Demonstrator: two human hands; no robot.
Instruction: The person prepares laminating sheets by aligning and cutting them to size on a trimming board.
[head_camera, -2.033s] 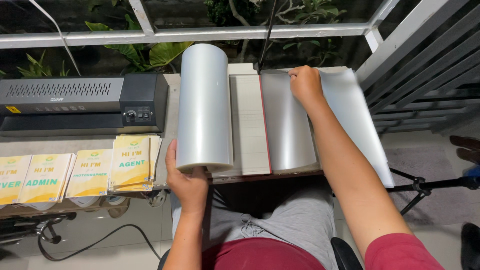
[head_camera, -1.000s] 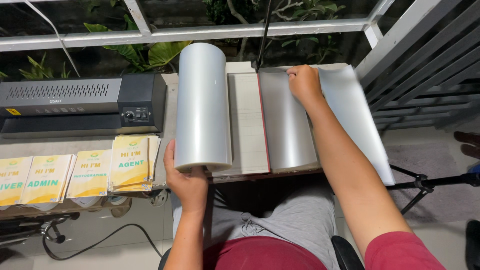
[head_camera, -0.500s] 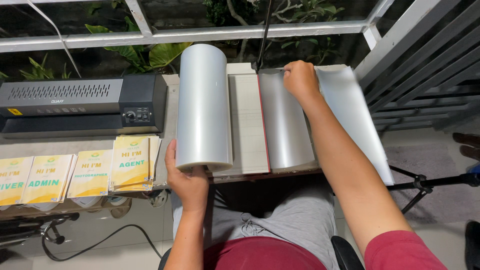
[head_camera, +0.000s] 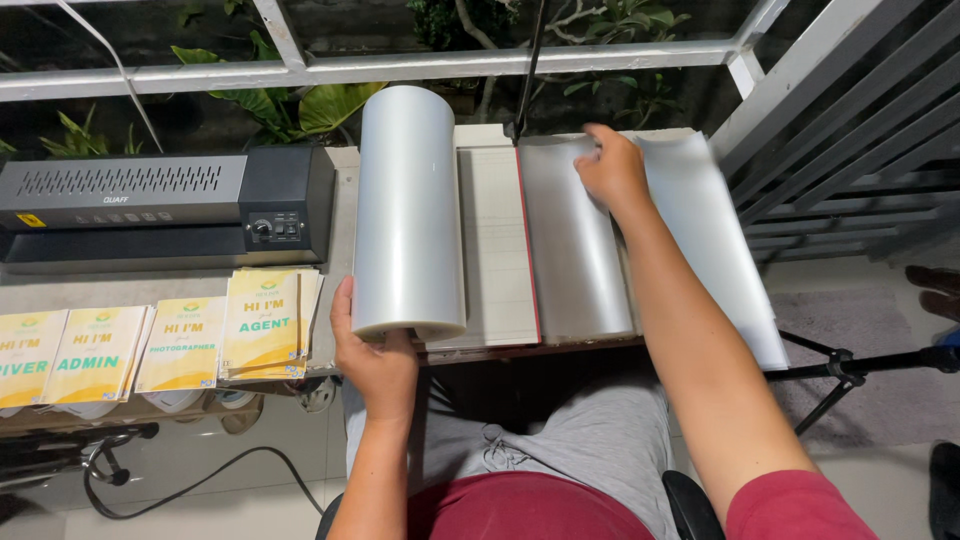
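The left hand (head_camera: 375, 362) is cupped around the near end of a large roll of clear film (head_camera: 408, 210), thumb up its left side and fingers under the open core, so the roll is grasped where it overhangs the table edge. The roll lies lengthwise, running away from that hand toward the window. The right hand (head_camera: 612, 170) is stretched far forward with the fingers spread and pressed flat on the unrolled sheet of film (head_camera: 575, 250), near its far edge; it holds nothing closed, only bears down on the sheet. Between the two hands lies a pale cutting board (head_camera: 497, 250) with faint ruled lines and a red strip along its right side, which the sheet touches. To the right of the right forearm the film bulges up and then drapes past the table edge. Left of the left hand sit stacks of yellow printed cards (head_camera: 262, 322) in a row, and beyond them a long dark laminating machine (head_camera: 165, 205). The table (head_camera: 338, 240) is pale and stands against a white window rail (head_camera: 520, 62), with green leaves behind it. Below the hands are grey shorts, a red shirt, a tiled floor and a black cable (head_camera: 200, 485); a tripod leg (head_camera: 850, 372) stands to the right.
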